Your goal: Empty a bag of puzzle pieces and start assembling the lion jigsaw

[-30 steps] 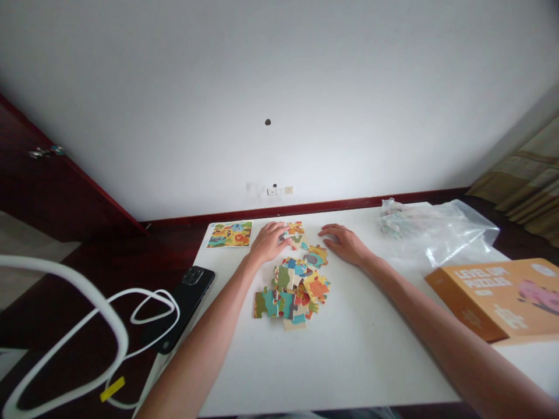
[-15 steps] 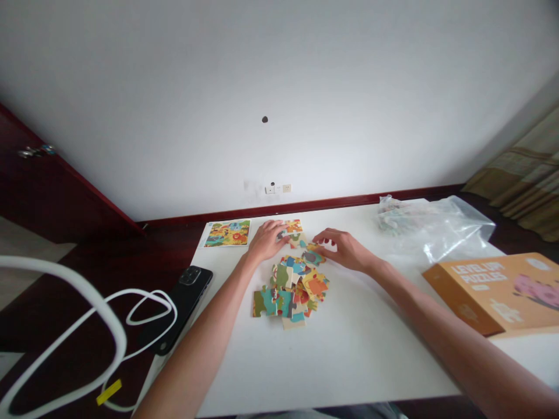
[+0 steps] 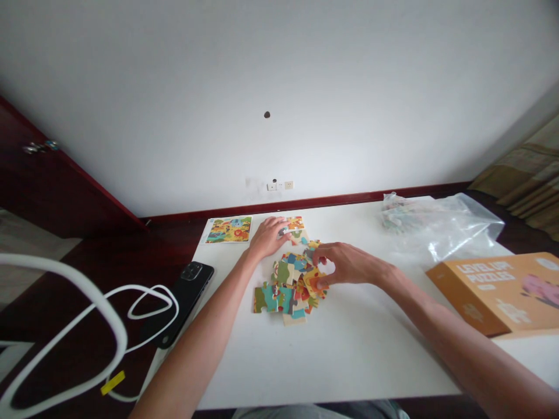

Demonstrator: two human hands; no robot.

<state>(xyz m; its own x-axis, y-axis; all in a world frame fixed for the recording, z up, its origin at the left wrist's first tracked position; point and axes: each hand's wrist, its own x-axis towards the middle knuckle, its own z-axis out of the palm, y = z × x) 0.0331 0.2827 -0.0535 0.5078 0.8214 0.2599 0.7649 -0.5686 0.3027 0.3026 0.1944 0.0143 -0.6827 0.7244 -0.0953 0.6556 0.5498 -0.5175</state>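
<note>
My left hand lies at the far side of the pile, its thumb and fingers apart over a few puzzle pieces on the table. Its fingertips touch their left edge. Over the right side of the heap of jigsaw pieces is my right hand. Thumb and fingers are spread in a wide curve, with the thumb at an orange and yellow puzzle piece. I see nothing lifted in this hand. Green and teal pieces lie at the near left of the heap, several overlapping.
A picture card lies at the table's back left. On the left edge is a black phone near a looped white cable. To the right are a clear plastic bag and an orange puzzle box on the white table.
My right hand has moved nearer and a little left, from the grey and teal piece at the back to the pile's right side, its fingers spreading wider. My left hand has stayed put.
</note>
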